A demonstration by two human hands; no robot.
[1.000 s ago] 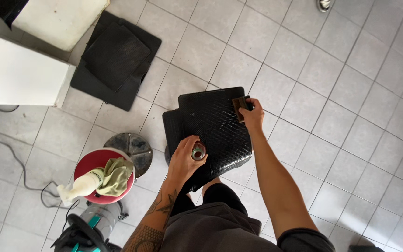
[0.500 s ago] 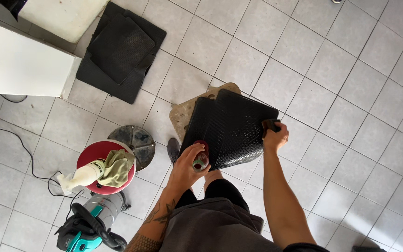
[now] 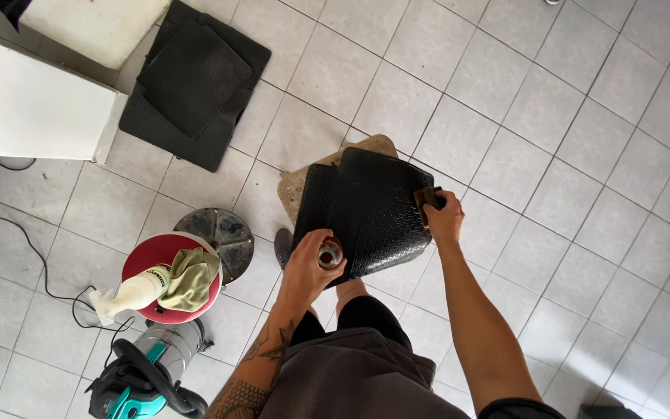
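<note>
The head camera looks straight down on a tiled floor (image 3: 552, 140). A black rubber car mat (image 3: 370, 213) lies over a low beige slab (image 3: 295, 185), which shows only at its far and left edges; the rest is hidden under the mat.

The left hand (image 3: 310, 268) is wrapped around a small can (image 3: 329, 254), seen end-on at the near left edge of the mat; only its round top is visible, so its body cannot be made out. The right hand (image 3: 445, 221) is closed on a small brown pad (image 3: 426, 201) pressed against the right edge of the mat; the fingers cover much of the pad, and whether it is a sponge or a brush is hard to tell.

Below the mat, one dark shoe (image 3: 283, 246) peeks out at the left, and the person's legs and grey shorts fill the near middle of the frame.

To the left stands a red bucket (image 3: 145, 256) with a white spray bottle (image 3: 129, 293) and a yellowish cloth (image 3: 191, 278) lying across its top. Just beside it on the far right is a round dark metal disc (image 3: 219, 233). Near the bottom left, a vacuum cleaner (image 3: 149, 372) with a black hose is partly cut off by the frame edge. A thin black cable (image 3: 9, 225) runs across the floor at far left.

At the far left corner, two more dark mats (image 3: 191, 85) lie stacked, partly tucked behind a white cabinet (image 3: 25, 109) that is cut off by the frame.
</note>
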